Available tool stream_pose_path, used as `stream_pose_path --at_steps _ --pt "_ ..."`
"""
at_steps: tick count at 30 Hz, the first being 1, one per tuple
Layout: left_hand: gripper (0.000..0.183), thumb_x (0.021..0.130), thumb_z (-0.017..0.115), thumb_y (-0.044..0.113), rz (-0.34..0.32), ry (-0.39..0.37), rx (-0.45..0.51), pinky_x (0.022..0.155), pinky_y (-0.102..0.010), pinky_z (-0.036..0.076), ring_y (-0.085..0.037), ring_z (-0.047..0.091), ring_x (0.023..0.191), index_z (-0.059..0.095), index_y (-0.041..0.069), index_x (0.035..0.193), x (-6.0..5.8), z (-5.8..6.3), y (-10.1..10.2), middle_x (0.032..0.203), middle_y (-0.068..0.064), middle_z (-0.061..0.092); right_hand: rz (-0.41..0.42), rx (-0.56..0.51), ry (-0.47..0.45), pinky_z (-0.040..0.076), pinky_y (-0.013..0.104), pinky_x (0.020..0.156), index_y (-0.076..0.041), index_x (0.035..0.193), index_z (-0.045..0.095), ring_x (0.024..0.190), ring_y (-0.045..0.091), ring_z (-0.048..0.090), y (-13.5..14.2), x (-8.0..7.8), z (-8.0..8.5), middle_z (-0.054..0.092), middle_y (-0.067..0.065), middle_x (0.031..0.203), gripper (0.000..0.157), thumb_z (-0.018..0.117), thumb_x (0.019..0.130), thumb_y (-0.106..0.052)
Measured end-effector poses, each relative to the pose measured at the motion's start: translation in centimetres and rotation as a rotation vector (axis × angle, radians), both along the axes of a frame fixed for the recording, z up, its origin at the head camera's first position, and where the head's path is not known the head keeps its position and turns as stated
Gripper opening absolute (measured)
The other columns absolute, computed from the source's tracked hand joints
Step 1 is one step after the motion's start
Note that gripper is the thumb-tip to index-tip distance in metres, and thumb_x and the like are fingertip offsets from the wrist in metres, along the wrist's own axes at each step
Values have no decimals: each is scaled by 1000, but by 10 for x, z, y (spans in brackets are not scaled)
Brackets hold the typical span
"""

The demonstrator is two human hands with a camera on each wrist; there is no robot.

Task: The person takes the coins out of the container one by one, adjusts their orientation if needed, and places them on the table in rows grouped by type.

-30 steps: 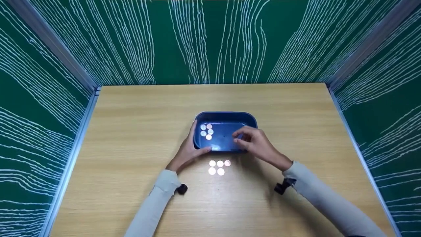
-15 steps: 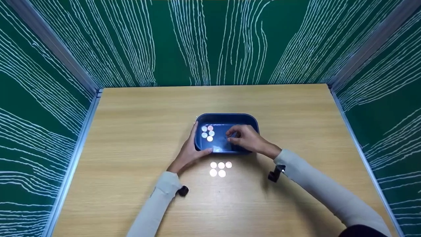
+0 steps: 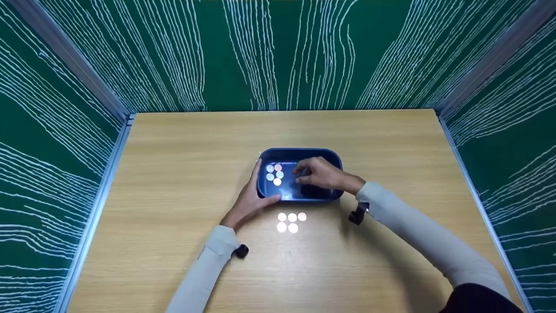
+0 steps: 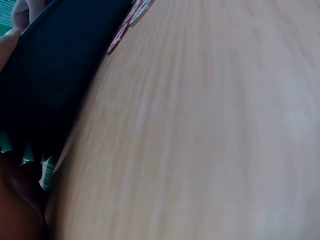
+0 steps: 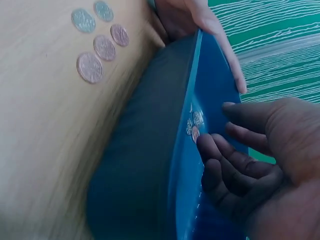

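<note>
i judge i'm reaching for the coins point(image 3: 279, 174) in the blue tray point(image 3: 289, 190), mid-frame. my left hand point(image 3: 247, 202) grips its lower-left corner; my right hand point(image 3: 323, 172) hovers inside, fingers bent, slightly spread, seemingly bare. next calls for a gentle pinch.

The tray point(image 3: 299, 155) is blue, coins point(image 3: 279, 174) by its left edge silvery and coppery. The tan table point(image 3: 195, 152) is wood-grained; the green wall point(image 3: 219, 65) past its far edge has wavy white stripes.
</note>
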State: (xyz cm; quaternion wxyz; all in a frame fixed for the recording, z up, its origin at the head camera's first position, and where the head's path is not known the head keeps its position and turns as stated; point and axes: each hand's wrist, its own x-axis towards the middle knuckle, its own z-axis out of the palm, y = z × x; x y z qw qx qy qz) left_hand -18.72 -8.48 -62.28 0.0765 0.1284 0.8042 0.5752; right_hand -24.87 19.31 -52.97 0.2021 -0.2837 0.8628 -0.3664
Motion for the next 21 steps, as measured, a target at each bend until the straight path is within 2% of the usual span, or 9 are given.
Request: stream_pose_path --at_steps 7,17,21 --pt "130 88 92 50 -13 30 -7 130 -55 31 -34 33 162 2 28 179 -1 -1 -2 184 -12 15 92 25 34 64 43 95 4 126 78 107 26 78 -10 -11 -11 80 15 119 26 79 102 -6" --pt "131 88 90 53 -18 40 -5 131 -54 28 -34 30 163 1 26 179 -1 1 -2 185 -12 12 131 89 44 63 44 99 0 132 77 108 25 74 -22 -27 -19 78 16 124 29 76 104 -6" --pt "129 89 90 49 -19 38 3 131 -54 29 -33 31 163 0 27 179 -1 0 -1 185 -12 12 137 96 50 62 45 99 0 131 77 106 26 73 -25 -32 -21 78 16 122 28 75 104 -5"
